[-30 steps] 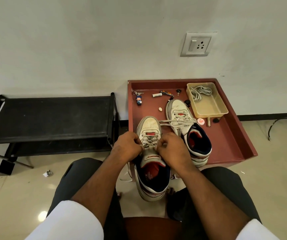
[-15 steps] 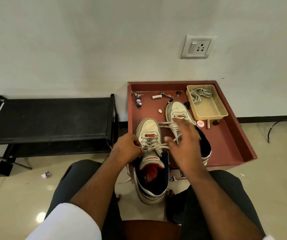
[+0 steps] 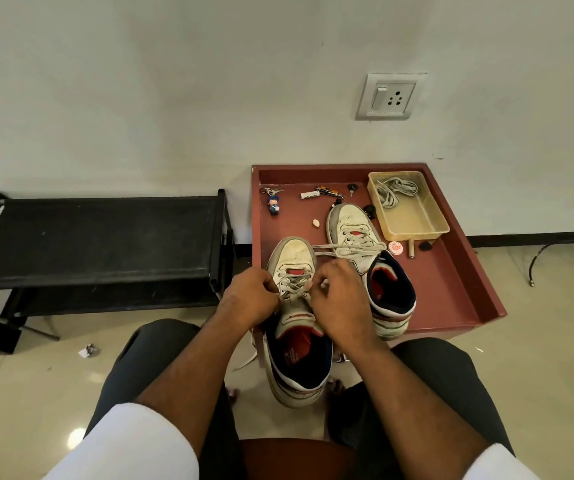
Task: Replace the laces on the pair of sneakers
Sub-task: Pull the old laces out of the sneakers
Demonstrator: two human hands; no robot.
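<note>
A worn white sneaker point(image 3: 294, 258) with a navy and red lining leans between my knees, its toe on the red tray's point(image 3: 451, 271) front edge. My left hand point(image 3: 250, 299) grips the sneaker's left side at the eyelets. My right hand point(image 3: 337, 299) pinches the grey lace point(image 3: 294, 287) over the tongue. The second sneaker point(image 3: 354, 230) lies in the tray just beyond, its lace pulled loose to the left. A loose end of lace hangs down below my left hand.
A clear plastic bin point(image 3: 413, 223) holding a coiled lace point(image 3: 394, 192) sits at the tray's back right. Keys, a small figure keychain point(image 3: 274, 204) and several small items lie along the tray's back. A black rack point(image 3: 98, 237) stands left. A cable point(image 3: 555, 251) lies on the floor at the right.
My right hand drew lace out towards the far sneaker, then came back to the near sneaker's eyelets. My left hand stayed on the sneaker's left side.
</note>
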